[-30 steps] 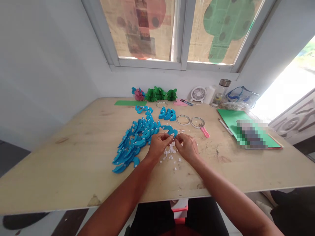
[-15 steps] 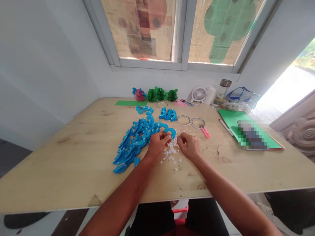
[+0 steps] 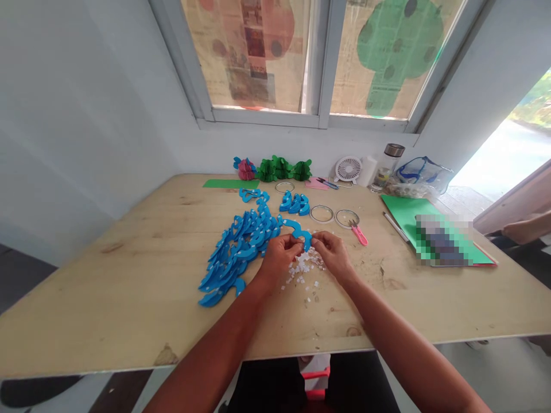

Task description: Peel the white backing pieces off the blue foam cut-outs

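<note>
Holding a blue cutout (image 3: 306, 236) between thumb and fingers of the left hand (image 3: 279, 255), above scattered white bits (image 3: 303, 267) and beside the blue pile (image 3: 246, 252). With the right hand (image 3: 333, 252), showing a narrow pinch at or just beside the cutout's right edge; cannot tell of anything held. Judged at the bit-sticking stage. Probably calls for steady left support, then a light, exact press.
</note>
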Available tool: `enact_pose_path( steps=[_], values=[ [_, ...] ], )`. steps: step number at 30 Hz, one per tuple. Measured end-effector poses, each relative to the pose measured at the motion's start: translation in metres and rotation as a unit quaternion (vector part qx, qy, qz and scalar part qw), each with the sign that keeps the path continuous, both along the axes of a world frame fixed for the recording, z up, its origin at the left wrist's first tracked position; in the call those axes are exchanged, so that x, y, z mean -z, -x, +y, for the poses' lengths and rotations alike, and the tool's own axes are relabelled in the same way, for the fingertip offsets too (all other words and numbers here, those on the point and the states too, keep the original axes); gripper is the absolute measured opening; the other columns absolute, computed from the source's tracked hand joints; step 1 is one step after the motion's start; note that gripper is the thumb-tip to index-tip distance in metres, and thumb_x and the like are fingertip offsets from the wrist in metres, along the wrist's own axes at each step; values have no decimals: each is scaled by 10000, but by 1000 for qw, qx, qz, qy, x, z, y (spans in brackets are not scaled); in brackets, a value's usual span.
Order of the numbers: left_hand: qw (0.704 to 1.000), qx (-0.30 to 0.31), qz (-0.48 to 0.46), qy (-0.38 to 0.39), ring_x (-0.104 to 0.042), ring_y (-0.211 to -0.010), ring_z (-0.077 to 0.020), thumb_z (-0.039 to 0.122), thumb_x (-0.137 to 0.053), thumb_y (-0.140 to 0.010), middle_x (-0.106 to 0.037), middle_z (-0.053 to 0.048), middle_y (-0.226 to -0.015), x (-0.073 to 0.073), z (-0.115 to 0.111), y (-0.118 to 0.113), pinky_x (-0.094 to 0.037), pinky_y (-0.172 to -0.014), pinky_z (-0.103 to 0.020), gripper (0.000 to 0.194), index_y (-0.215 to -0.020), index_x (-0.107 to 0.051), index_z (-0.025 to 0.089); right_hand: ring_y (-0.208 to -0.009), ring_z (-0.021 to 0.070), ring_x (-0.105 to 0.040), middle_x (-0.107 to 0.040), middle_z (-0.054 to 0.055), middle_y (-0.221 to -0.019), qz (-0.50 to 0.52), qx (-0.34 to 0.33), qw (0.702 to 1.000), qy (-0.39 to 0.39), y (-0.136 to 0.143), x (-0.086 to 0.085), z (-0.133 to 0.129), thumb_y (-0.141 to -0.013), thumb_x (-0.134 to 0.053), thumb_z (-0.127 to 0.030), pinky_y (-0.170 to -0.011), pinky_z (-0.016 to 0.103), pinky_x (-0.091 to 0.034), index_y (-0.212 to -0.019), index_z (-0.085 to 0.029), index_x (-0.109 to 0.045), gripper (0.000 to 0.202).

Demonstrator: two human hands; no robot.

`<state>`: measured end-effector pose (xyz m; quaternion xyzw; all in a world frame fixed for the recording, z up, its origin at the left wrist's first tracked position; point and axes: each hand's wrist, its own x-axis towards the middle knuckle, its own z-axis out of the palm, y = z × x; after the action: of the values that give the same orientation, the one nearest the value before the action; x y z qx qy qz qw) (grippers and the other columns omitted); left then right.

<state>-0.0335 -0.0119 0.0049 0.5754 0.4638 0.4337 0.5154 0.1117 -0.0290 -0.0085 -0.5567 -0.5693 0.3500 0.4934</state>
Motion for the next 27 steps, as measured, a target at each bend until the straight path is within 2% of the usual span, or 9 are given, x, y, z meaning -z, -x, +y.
enact_pose_path(
  steps=[5,8,11,13,17,24,27],
  values=[
    [999,29,2,26,-442,-429,-85,314,-600,-632,-537,22,-481,-1,-1,-2,-356,-434,-209,191,-550,-558,148,-529,108,-498,-589,-14,-602,145,-46,987,59,-1,3,2,-664,-577,-255,-508,222,-360,-716,-160,-600,110],
    [997,42,-49,43,-508,-491,-108,301,-627,-603,-585,3,-555,0,0,-1,-387,-447,-212,173,-667,-606,141,-508,97,-480,-579,-23,-580,178,-37,981,62,-1,4,3,-649,-588,-241,-499,218,-356,-713,-161,-600,103],
    [993,23,-103,53,-571,-588,-138,318,-633,-614,-639,-29,-660,0,2,1,-431,-503,-229,238,-770,-620,139,-520,95,-482,-578,-24,-587,194,-25,979,54,0,3,3,-636,-600,-234,-515,219,-366,-703,-161,-599,99],
    [992,-4,-113,53,-588,-622,-149,331,-620,-635,-654,-42,-684,0,2,2,-445,-531,-240,228,-755,-620,137,-524,97,-486,-579,-22,-591,197,-26,978,60,1,2,3,-631,-607,-237,-523,223,-371,-707,-161,-601,107],
    [997,-3,-73,22,-580,-602,-135,290,-572,-669,-641,-25,-628,-5,0,3,-432,-543,-230,158,-639,-621,143,-567,111,-509,-601,-3,-645,181,-23,982,55,1,0,2,-645,-602,-263,-552,235,-387,-743,-161,-626,143],
    [995,98,19,15,-547,-499,-123,198,-525,-648,-604,9,-508,-11,-9,-3,-410,-500,-225,147,-522,-587,158,-539,105,-472,-569,-18,-593,198,-52,977,58,-1,-3,0,-650,-600,-284,-525,226,-374,-709,-169,-630,133],
    [996,78,31,1,-556,-508,-128,218,-542,-650,-606,8,-523,-8,-8,-5,-423,-507,-231,125,-551,-594,160,-504,95,-446,-548,-27,-554,195,-55,977,58,-1,-3,0,-635,-606,-273,-493,216,-355,-666,-168,-616,109]
  ],
)
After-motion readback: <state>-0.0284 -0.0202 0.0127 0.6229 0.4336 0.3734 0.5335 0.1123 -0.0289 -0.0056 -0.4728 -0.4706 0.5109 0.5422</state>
